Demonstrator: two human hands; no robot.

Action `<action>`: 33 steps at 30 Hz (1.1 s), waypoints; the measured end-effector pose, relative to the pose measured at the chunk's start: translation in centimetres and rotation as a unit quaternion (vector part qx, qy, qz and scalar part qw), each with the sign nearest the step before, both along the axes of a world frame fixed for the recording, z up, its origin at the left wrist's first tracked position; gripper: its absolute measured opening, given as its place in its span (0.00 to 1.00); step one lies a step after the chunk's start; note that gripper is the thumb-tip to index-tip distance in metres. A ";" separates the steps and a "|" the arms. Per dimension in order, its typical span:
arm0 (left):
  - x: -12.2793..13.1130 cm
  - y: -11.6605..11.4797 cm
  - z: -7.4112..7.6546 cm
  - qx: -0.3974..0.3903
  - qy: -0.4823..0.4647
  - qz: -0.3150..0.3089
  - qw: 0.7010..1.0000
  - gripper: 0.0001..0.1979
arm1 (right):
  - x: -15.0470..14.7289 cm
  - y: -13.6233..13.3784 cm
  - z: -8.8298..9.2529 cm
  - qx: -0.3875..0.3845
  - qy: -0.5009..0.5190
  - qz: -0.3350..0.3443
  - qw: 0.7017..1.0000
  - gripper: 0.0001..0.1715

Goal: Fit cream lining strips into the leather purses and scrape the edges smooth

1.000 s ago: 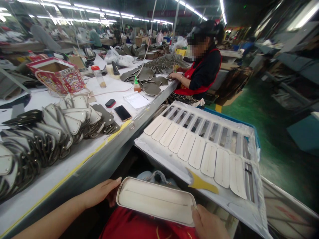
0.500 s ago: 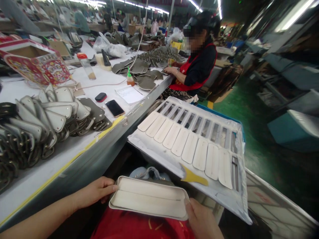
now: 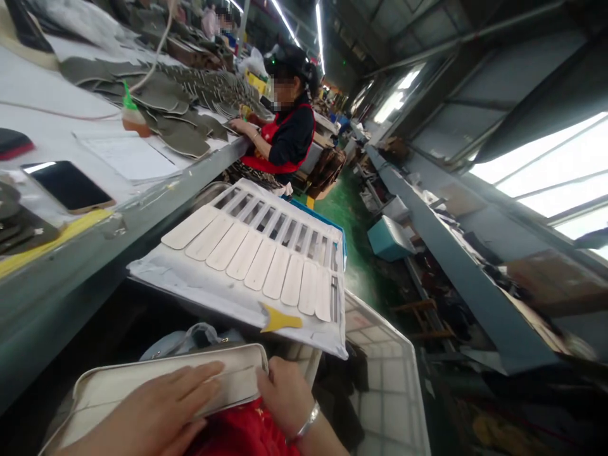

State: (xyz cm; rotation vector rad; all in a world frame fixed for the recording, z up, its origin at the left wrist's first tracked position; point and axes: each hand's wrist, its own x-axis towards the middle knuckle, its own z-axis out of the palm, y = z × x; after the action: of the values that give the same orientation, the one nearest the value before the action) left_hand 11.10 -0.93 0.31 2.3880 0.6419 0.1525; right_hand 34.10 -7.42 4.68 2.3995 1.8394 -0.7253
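A cream rectangular piece [image 3: 242, 373] with rounded corners, a raised rim and a line along its middle lies tilted in front of me, above my red apron [image 3: 247, 430]. My left hand [image 3: 161, 405] rests across its inner face, fingers stretched out flat. At its right end, my right hand [image 3: 289, 392], with a bracelet on the wrist, grips the rim; the thumb is at the edge and the other fingers are partly hidden. Beyond it, pale rounded strips [image 3: 242, 253] lie side by side on a slatted white rack [image 3: 190, 294], near a yellow scrap [image 3: 280, 318].
A workbench [image 3: 142, 206] on the left holds a phone [image 3: 71, 183], a notepad [image 3: 126, 155], a green-tipped bottle [image 3: 133, 117] and grey-brown cut pieces [image 3: 180, 133]. A co-worker [image 3: 289, 136] sits at its far side. A white crate [image 3: 389, 386] stands at right.
The view has swung to the right. My left hand has gone from pinching the cream piece's left end to lying flat on its inner face. My right hand still grips its right end.
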 end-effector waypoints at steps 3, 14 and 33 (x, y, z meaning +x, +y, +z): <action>4.2 0.1 2.1 0.007 0.098 -0.113 0.989 0.32 | 0.0 0.1 -0.3 -0.003 -0.016 0.015 1.000 0.16; 5.3 0.3 1.6 0.069 0.137 -0.148 0.977 0.31 | 0.3 1.1 -0.5 -0.019 -0.033 0.052 0.998 0.20; 5.6 0.7 3.2 0.050 0.143 -0.145 0.978 0.30 | 3.4 0.5 -3.3 -0.128 0.518 -0.220 0.817 0.21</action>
State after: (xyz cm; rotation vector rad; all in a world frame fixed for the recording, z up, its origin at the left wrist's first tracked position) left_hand 16.66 -0.27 3.53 2.5949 0.4109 -0.2959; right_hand 37.49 -6.92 1.38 2.3935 1.0959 -2.5119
